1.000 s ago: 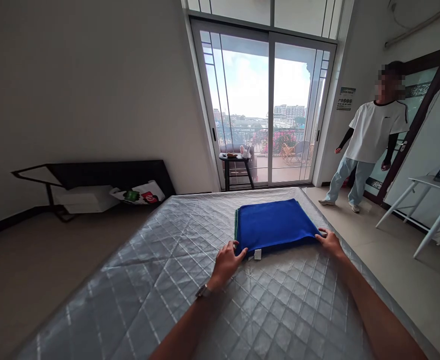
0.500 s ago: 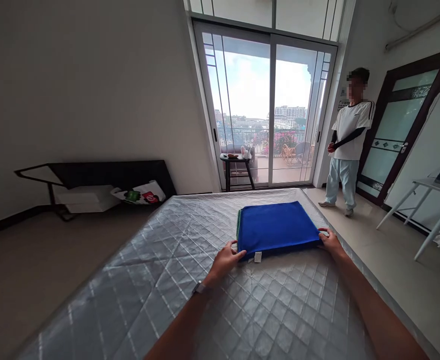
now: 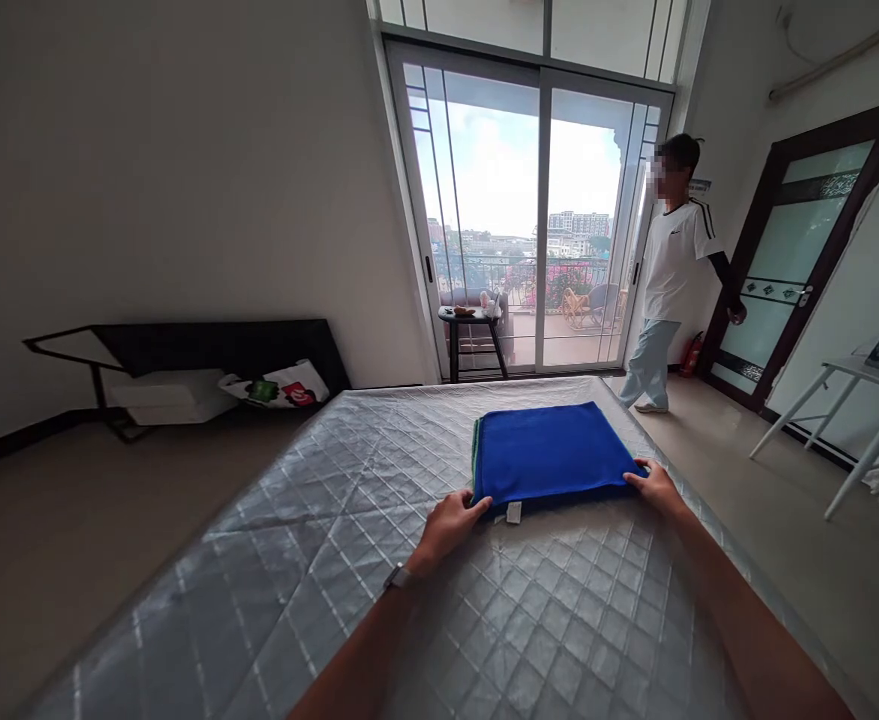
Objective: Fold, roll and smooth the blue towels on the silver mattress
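Observation:
A folded blue cloth [image 3: 551, 452] lies flat on a bed with a grey quilted cover [image 3: 319, 500]. Green layers show along its left edge, and a small white label [image 3: 514, 513] sticks out at the near side. My left hand [image 3: 452, 522] pinches the near left corner, thumb on top. At the near right corner, my right hand [image 3: 655, 486] grips the cloth between thumb and fingers. A watch or band [image 3: 397, 576] is on my left wrist.
Past the bed's right side a person [image 3: 675, 260] in a white shirt is walking. A white table [image 3: 874, 375] with bottles stands at the right. A dark stool [image 3: 473, 318] is before the sliding door [image 3: 540, 220]. A black low frame [image 3: 221, 345] holds boxes and a bag.
The person, who stood with hands together, has turned and stepped left, arm swinging back. My right hand has shifted slightly left at its corner; the cloth is nearly unmoved.

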A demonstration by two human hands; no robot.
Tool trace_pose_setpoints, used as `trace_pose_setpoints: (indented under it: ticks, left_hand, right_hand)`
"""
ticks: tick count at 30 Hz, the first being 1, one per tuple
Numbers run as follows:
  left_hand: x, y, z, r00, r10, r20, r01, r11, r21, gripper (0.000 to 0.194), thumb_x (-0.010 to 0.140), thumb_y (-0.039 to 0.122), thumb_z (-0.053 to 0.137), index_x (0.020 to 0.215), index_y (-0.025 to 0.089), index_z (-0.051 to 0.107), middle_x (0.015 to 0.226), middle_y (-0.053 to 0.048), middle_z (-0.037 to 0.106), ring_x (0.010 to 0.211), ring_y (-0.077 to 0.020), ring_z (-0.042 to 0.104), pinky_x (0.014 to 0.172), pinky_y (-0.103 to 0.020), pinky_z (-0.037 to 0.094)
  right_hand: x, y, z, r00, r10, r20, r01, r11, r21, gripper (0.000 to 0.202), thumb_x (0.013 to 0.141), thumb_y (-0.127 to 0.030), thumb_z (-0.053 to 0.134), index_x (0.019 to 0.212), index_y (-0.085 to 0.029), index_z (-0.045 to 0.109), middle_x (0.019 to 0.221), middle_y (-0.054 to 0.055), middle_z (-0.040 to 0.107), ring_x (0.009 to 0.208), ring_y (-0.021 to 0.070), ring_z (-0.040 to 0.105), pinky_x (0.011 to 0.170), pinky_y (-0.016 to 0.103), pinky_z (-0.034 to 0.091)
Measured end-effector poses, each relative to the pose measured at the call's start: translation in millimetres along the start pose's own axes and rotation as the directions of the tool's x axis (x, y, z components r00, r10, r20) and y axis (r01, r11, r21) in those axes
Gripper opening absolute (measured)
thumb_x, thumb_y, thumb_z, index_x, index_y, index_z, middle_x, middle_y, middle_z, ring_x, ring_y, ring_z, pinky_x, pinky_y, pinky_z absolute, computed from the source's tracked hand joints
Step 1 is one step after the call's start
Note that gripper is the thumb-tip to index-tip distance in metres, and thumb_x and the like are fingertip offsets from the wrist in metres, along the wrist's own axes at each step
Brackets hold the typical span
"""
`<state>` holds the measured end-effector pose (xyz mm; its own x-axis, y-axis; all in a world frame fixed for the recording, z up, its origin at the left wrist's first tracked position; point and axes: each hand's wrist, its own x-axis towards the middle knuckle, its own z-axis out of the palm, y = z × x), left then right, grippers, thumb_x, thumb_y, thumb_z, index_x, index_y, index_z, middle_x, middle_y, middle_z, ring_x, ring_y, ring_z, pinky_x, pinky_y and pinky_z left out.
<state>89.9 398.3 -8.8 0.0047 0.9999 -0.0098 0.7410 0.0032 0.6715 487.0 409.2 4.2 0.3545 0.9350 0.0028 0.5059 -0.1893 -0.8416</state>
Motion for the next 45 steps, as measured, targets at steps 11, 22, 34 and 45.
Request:
trace_pose_setpoints:
  ticks: [11, 22, 34, 45]
  left_hand:
    - [4, 4, 10.0, 0.985, -0.165, -0.056, 0.081, 0.716, -0.694, 0.082, 0.057, 0.051, 0.081, 0.124, 0.016, 0.05, 0.053, 0.008, 0.059, 0.046, -0.0134, 0.056, 0.048, -0.022, 0.037]
    - [-21, 33, -21.8, 0.998, -0.006, -0.063, -0.052, 0.486, -0.872, 0.044, 0.057, 0.046, 0.076, 0.088, 0.014, 0.075, 0.071, -0.001, 0.068, 0.06, -0.0099, 0.056, 0.057, -0.022, 0.042]
    - [-128, 65, -169.7, 0.893, 0.123, -0.432, -0.342, 0.809, -0.477, 0.051, 0.051, 0.047, 0.081, 0.094, 0.019, 0.073, 0.086, -0.004, 0.077, 0.087, -0.0257, 0.07, 0.083, -0.037, 0.053]
    - [-266, 73, -291.5, 0.77, 0.401, -0.496, -0.391, 0.911, 0.129, 0.062, 0.054, 0.082, 0.069, 0.073, 0.024, 0.073, 0.099, -0.008, 0.067, 0.092, -0.0257, 0.063, 0.08, -0.035, 0.052]
  right_hand:
    - [-3, -4, 9, 0.981, 0.189, 0.039, -0.184, 0.85, 0.493, 0.065, 0.062, -0.021, 0.078, 0.122, -0.025, 0.054, 0.105, 0.006, 0.066, 0.082, 0.0209, 0.07, 0.063, 0.03, 0.061]
    - [-37, -50, -19, 0.974, -0.225, -0.034, 0.218, 0.882, 0.417, 0.034, 0.071, -0.044, 0.068, 0.093, -0.019, 0.077, 0.114, 0.009, 0.073, 0.11, 0.0271, 0.065, 0.089, 0.036, 0.056]
    - [-165, -154, -79, 0.736, -0.677, 0.007, 0.673, 0.733, 0.1, 0.038, 0.068, -0.037, 0.079, 0.104, -0.024, 0.075, 0.104, 0.004, 0.073, 0.084, 0.0186, 0.068, 0.081, 0.033, 0.057]
    - [-300, -231, -139, 0.722, -0.671, 0.17, 0.689, 0.721, -0.079, 0.042, 0.075, -0.056, 0.074, 0.099, -0.023, 0.08, 0.084, 0.004, 0.075, 0.068, 0.0197, 0.068, 0.061, 0.03, 0.054]
